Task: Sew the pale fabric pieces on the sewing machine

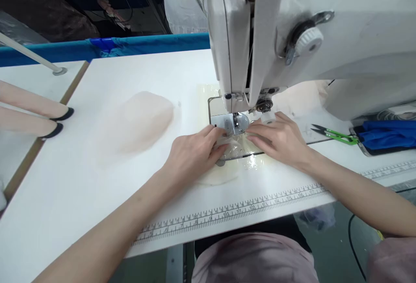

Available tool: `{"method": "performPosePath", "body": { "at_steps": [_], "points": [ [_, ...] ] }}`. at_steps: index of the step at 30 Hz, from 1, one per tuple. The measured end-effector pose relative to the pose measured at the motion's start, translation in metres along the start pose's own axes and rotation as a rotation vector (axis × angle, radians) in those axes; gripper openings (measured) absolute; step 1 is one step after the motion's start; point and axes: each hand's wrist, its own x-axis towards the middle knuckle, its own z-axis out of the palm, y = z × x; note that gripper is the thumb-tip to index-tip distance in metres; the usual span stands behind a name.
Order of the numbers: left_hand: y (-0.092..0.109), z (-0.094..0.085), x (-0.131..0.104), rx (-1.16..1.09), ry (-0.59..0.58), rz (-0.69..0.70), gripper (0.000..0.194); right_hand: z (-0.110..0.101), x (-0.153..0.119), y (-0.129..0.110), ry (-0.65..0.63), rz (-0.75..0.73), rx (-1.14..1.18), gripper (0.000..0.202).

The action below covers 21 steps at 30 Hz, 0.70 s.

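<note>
We are feeding a small sheer fabric piece [232, 148] under the presser foot [235, 121] of the sewing machine [292, 36], and we judge the step in hand to be lining up the edge just at the needle. The piece is lying on the metal needle plate [217, 110], directly below the machine head, with part of it trailing toward us over the tabletop [97, 174].

Our left hand [191, 155] is lying just left of the foot, fingers half curled and pressing the fabric flat rather than gripping it. Our right hand [281, 138] is sitting just right of the foot, fingers stretched toward the needle and pinning the fabric's other edge; whether it is pinching a fold we cannot tell, since the fabric is nearly transparent.

The next move, as we judge it, is calling for steady, even guiding with both fingertips kept clear of the needle, which is very near them.

Left of the machine a pale stack of similar fabric [143, 120] is resting well apart from our hands. Right of the machine, green thread snips [334, 134] are lying beside a blue cloth in a tray [386, 138]. A printed ruler strip [234, 211] is running along the tabletop edge nearest us. Far left of the machine, two pale forms with dark tips [35, 116] are lying on a neighbouring surface. Nothing is standing between our hands and the foot.
</note>
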Motion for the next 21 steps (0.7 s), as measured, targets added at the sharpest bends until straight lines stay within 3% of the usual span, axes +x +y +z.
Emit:
{"method": "performPosePath", "body": {
  "at_steps": [2, 5, 8, 10, 13, 16, 21],
  "points": [
    [0.004, 0.000, 0.000, -0.114, -0.053, -0.091, 0.021, -0.001, 0.001, -0.004, -0.057, 0.089, 0.146, 0.028],
    [0.012, -0.004, 0.000, -0.372, 0.008, -0.171, 0.017, -0.005, 0.003, -0.013, -0.173, 0.216, 0.387, 0.034],
    [0.013, -0.011, 0.002, -0.620, 0.061, -0.194, 0.016, -0.008, 0.003, -0.019, -0.291, 0.315, 0.596, 0.023],
    [0.010, -0.015, 0.005, -0.799, -0.015, -0.251, 0.015, -0.010, 0.003, -0.019, -0.372, 0.410, 0.771, 0.015],
    [0.005, -0.021, 0.008, -1.080, -0.219, -0.351, 0.016, -0.012, 0.003, -0.016, -0.480, 0.548, 1.039, 0.015],
    [0.004, -0.023, 0.010, -1.229, -0.295, -0.379, 0.014, -0.013, 0.005, -0.016, -0.465, 0.567, 1.186, 0.013],
    [0.005, -0.020, 0.010, -1.333, -0.312, -0.356, 0.014, -0.011, 0.005, -0.019, -0.361, 0.496, 1.046, 0.017]
  ]
}}
